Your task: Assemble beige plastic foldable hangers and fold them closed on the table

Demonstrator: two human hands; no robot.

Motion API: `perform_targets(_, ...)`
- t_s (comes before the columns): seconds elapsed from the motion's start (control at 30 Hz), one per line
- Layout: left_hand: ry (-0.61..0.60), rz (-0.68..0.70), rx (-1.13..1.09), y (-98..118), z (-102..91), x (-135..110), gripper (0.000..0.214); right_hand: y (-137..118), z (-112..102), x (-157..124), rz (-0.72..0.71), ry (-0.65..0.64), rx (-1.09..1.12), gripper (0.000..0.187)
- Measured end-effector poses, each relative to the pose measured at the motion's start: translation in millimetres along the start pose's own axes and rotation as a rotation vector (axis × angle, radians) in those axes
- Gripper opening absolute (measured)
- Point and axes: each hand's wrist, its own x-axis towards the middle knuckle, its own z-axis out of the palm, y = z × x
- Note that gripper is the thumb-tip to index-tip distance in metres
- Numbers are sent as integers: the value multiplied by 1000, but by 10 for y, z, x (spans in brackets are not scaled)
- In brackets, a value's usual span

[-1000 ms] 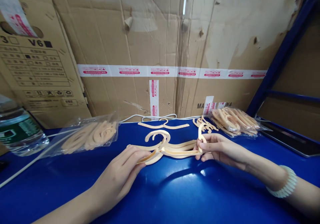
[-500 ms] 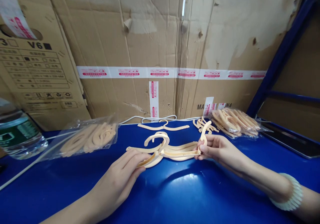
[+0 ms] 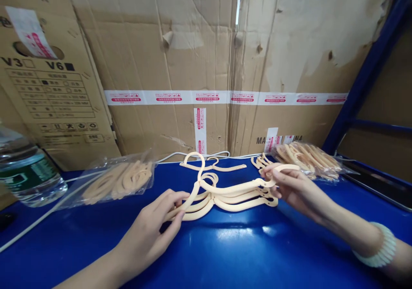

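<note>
A small stack of beige plastic hangers (image 3: 225,196) lies on the blue table (image 3: 225,254) between my hands. My left hand (image 3: 151,233) pinches the left ends of the hangers. My right hand (image 3: 289,186) grips the right end of the top hanger (image 3: 231,188), whose hook stands raised above the stack. A white bead bracelet (image 3: 375,248) sits on my right wrist.
A clear bag of hangers (image 3: 116,179) lies at the left, another bag (image 3: 309,158) at the right. A single hanger (image 3: 214,166) and a white cable lie by the cardboard boxes (image 3: 199,57). A water bottle (image 3: 27,173) stands far left, a blue shelf post (image 3: 363,70) at right.
My right hand has lifted and turned the top hanger, so its hook now stands up above the stack. My left hand stays on the left ends.
</note>
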Motion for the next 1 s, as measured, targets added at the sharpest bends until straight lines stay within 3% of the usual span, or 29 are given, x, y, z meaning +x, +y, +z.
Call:
perform_targets(0.1,-43,56,33,-5,-34,12,23,-135,-238,109,11,19,-104,34)
perform_targets(0.23,-78,219,129,26,-59,9,19,-274,-498,204,16,-167,-571,36)
perform_targets(0.37,-146,325,189,61,-62,21,18,-310,-534,190,-34,-452,-872,27)
perform_targets(0.47,-210,315,189,56,-58,29,18,-286,-487,151,-48,-550,-1006,17)
perform_targets(0.7,-210,312,231,-6,-38,1,21,-244,-473,146,-70,-548,-1164,10)
perform_targets(1.0,-150,300,328,9,-37,-28,27,-180,-547,201,-160,-442,-1363,10)
